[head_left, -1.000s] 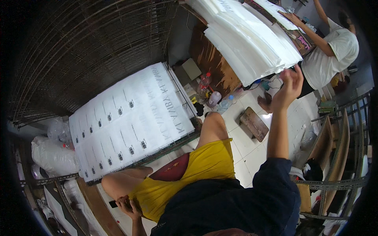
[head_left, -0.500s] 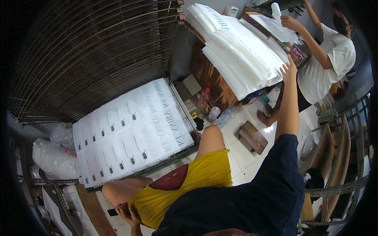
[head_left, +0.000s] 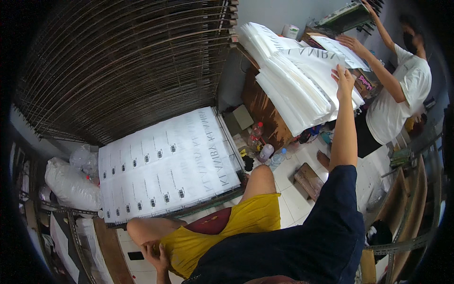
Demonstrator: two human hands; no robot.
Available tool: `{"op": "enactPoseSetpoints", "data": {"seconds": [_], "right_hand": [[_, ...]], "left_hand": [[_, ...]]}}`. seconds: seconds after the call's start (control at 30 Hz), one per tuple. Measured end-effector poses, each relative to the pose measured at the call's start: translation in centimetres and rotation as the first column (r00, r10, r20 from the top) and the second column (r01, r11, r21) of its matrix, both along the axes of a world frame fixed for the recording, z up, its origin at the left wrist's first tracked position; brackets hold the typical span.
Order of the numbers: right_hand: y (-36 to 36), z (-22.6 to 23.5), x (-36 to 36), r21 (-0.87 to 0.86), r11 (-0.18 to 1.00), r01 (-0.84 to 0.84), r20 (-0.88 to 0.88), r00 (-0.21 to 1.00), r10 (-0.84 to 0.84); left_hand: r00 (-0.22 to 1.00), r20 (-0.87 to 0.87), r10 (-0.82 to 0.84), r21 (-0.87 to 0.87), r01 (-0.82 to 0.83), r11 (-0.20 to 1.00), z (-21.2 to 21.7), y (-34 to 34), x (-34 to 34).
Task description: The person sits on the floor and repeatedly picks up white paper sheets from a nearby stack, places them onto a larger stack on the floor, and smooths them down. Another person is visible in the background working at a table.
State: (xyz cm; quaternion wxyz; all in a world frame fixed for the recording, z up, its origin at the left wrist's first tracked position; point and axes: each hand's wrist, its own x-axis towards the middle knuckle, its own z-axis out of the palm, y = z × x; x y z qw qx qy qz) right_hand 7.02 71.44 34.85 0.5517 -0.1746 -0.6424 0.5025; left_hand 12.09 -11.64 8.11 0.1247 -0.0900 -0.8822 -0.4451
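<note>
My right hand (head_left: pixel 344 81) reaches out to the upper right and pinches the edge of the top white sheet (head_left: pixel 317 61). Dark printing shows on that sheet, which curls up off a thick stack of white sheets (head_left: pixel 293 90). My left hand (head_left: pixel 155 254) rests by my thigh against the yellow shorts, fingers loosely bent and apart, with nothing seen in it. In front of me a large white printed sheet (head_left: pixel 161 165) lies flat on a wire rack, with rows of small dark marks and bigger lettering.
Many wire racks (head_left: pixel 127 61) rise above the flat sheet. At the far right a co-worker in a white shirt (head_left: pixel 402 104) has one hand over another printed sheet (head_left: pixel 343 51) and one on a raised frame (head_left: pixel 345 19). Bottles (head_left: pixel 278 158) and a wooden stool (head_left: pixel 309 181) stand on the floor.
My right hand has taken the top sheet's edge and raised it off the stack. The co-worker's near hand no longer holds up a rolled white piece. The view has shifted slightly.
</note>
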Motion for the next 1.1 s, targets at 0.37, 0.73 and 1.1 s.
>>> {"op": "enactPoseSetpoints", "data": {"seconds": [0.37,0.73,1.1], "right_hand": [[-29.1,12.6,0.7,0.516,0.820,-0.247,-0.103,0.932,0.346],[-39.7,-3.6,-1.8,-0.173,0.663,-0.728,-0.175,0.685,0.707],[-32.8,-17.5,-15.9,-0.693,0.485,-0.534,-0.011,0.680,0.734]], "left_hand": [[0.840,0.115,-0.530,0.261,0.489,0.832,10.7,11.8,-8.8],[0.738,0.155,-0.657,0.986,-0.077,0.146,13.7,17.0,-17.0],[0.696,0.564,-0.445,0.794,-0.309,0.523,5.0,19.2,-26.9]]}}
